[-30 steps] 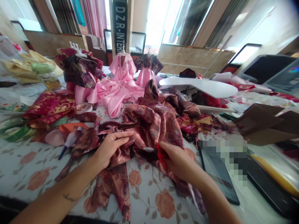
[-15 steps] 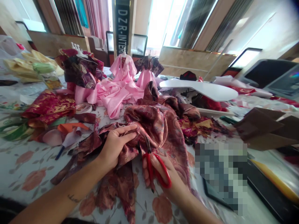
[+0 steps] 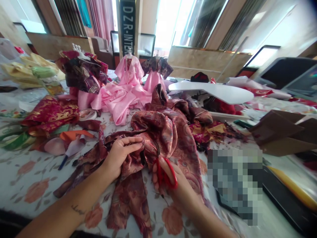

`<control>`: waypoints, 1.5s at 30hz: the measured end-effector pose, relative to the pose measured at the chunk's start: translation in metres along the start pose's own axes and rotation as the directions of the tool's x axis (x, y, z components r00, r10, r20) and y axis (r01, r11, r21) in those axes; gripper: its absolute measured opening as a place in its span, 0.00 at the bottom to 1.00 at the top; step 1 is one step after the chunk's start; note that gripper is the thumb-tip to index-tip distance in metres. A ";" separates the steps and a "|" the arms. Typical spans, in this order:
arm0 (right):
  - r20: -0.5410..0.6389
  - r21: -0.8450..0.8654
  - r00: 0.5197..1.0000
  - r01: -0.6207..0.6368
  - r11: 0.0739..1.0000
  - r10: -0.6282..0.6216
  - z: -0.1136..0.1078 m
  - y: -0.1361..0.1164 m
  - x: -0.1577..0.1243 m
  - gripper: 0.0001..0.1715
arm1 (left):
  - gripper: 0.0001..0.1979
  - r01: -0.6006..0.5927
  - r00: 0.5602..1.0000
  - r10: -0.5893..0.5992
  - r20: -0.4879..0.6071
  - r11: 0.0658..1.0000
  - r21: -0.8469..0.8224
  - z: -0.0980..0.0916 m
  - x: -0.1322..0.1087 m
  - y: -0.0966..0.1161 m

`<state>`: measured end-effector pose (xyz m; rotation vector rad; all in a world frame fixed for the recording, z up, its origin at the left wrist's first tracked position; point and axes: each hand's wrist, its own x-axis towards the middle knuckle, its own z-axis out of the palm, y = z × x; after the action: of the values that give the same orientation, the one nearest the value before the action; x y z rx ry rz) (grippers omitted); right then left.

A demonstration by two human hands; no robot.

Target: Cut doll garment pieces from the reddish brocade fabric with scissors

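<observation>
A shiny reddish-brown patterned fabric [image 3: 184,142] lies bunched in front of me, with strips of it hanging toward the table's near side. My left hand [image 3: 122,153] pinches a fold of this fabric between thumb and fingers. Red-handled scissors [image 3: 170,173] are in my right hand [image 3: 177,181], with its fingers in and around the loops. Their blades point away from me and rest against the fabric, just right of my left fingertips. A thin dark-tipped stick, perhaps a pencil, pokes out below my right hand.
Pink satin [image 3: 123,99] and small doll-sized dresses [image 3: 129,67] stand at the back. Magenta-gold brocade [image 3: 51,114] and fabric scraps [image 3: 74,135] lie to the left. A white curved board [image 3: 210,91] and a brown cardboard box [image 3: 279,132] are on the right, near a blurred-out item.
My right hand and the scissors have moved slightly forward, with the blades further up in the fabric. The hanging strip below has shifted a little right. My left hand keeps its pinch.
</observation>
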<state>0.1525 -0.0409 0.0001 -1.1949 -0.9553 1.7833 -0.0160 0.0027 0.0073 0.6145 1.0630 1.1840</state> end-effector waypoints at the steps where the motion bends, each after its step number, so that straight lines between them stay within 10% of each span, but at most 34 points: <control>1: -0.005 0.003 1.000 0.007 1.000 -0.006 0.000 -0.001 -0.001 0.27 | 0.13 -0.009 1.000 0.009 0.001 1.000 0.007 0.000 0.000 0.000; 25: 0.015 0.066 0.983 -0.181 0.981 0.180 0.010 0.025 -0.019 0.25 | 0.14 -0.086 0.996 0.087 -0.026 0.996 0.031 0.007 -0.011 0.000; 45: 0.025 0.108 0.994 -0.105 0.989 0.103 0.019 0.024 -0.019 0.28 | 0.13 -0.288 0.951 0.308 0.000 0.891 0.350 0.008 -0.022 -0.017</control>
<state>0.1353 -0.0708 -0.0087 -1.1794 -0.8078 1.9073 -0.0015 -0.0225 0.0041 1.0566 1.2699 1.2926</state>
